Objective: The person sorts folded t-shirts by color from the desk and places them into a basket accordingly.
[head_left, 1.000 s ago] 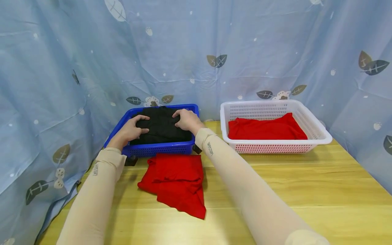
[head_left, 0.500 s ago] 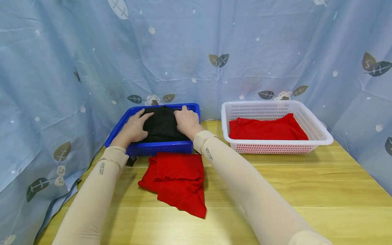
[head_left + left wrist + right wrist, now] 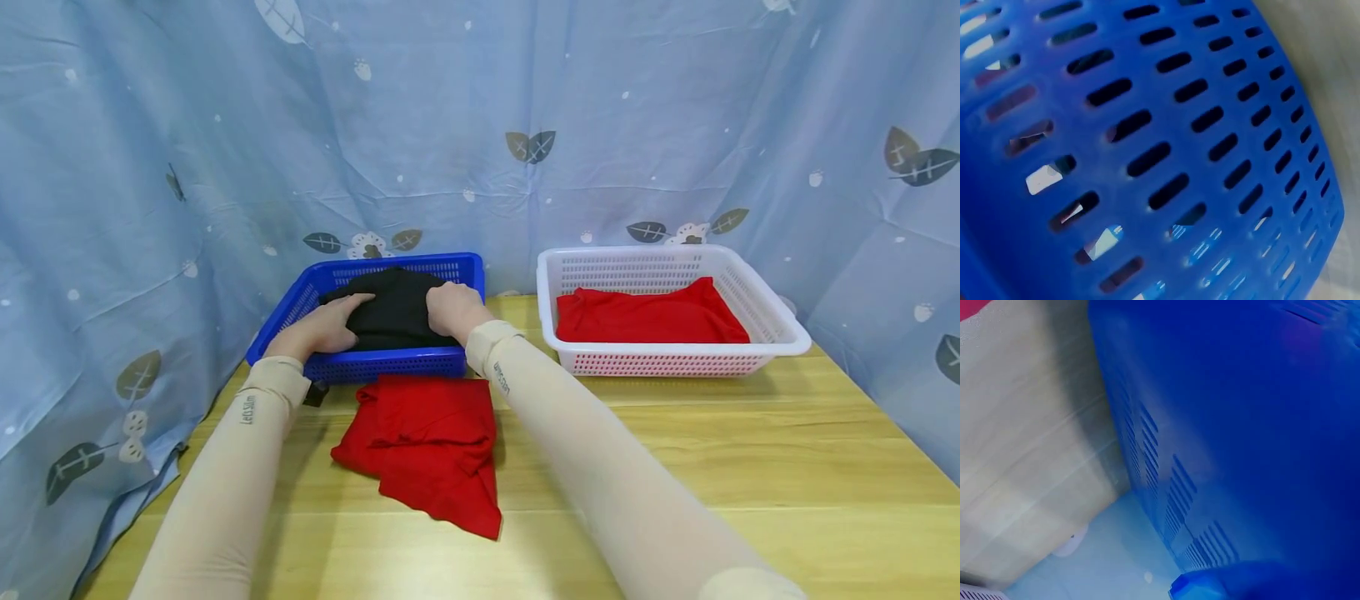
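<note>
A folded piece of black cloth [image 3: 393,312] lies in the blue basket [image 3: 397,364] at the left back of the table. Over its left part rests my left hand [image 3: 322,327], index finger stretched across the fabric and thumb held apart near the front rim; the other fingers are hidden. At the cloth's right edge, my right hand [image 3: 453,310] has its fingers curled down on the fabric, their tips out of sight. Both wrist views show mostly the basket's blue wall [image 3: 1166,134], [image 3: 1210,437] and neither hand clearly.
In front of the blue basket a crumpled red cloth [image 3: 427,450] lies on the wooden table [image 3: 712,467]. To the right stands a white basket [image 3: 675,360] holding a folded red cloth [image 3: 648,317]. A blue patterned curtain [image 3: 450,125] hangs behind and along both sides.
Both hands have sunk lower into the blue basket, and my right hand's fingers have curled in. The black cloth's back edge has come forward from the rear rim. The red cloths lie unchanged.
</note>
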`<state>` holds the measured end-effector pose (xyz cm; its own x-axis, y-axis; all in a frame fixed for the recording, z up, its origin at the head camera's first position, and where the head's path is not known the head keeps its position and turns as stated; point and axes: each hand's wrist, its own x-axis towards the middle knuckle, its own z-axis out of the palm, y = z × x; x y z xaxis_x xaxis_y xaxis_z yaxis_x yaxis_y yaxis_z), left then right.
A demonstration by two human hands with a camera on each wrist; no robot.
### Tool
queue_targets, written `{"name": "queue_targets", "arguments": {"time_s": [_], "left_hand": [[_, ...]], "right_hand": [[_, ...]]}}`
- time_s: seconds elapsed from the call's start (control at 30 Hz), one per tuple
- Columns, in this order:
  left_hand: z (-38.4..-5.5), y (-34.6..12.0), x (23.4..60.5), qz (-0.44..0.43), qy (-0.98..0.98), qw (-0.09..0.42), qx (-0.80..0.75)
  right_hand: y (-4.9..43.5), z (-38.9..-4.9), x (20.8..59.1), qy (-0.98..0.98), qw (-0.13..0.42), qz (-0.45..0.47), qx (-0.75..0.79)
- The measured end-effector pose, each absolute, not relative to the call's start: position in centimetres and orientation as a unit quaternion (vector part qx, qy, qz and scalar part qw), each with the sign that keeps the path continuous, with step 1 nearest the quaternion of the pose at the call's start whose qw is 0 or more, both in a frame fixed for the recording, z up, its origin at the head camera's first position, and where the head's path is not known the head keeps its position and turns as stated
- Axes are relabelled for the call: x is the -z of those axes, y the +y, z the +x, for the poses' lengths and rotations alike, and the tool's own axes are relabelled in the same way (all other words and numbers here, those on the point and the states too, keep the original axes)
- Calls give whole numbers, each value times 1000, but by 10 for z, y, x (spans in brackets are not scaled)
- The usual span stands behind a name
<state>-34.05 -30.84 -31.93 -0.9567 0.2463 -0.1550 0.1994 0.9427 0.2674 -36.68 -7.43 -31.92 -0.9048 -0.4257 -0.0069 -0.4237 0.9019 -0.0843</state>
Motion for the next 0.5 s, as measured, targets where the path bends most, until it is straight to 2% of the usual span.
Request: {"name": "queue_targets", "arguments": {"time_s": [0.17, 0.5], "left_hand": [[-338, -309, 319, 118, 981, 87, -127], [-328, -309, 312, 87, 985, 42, -142]], "right_hand": [[-76, -367, 322, 975, 23, -220, 35], [-68, -359, 310, 967, -16, -252, 33]]}}
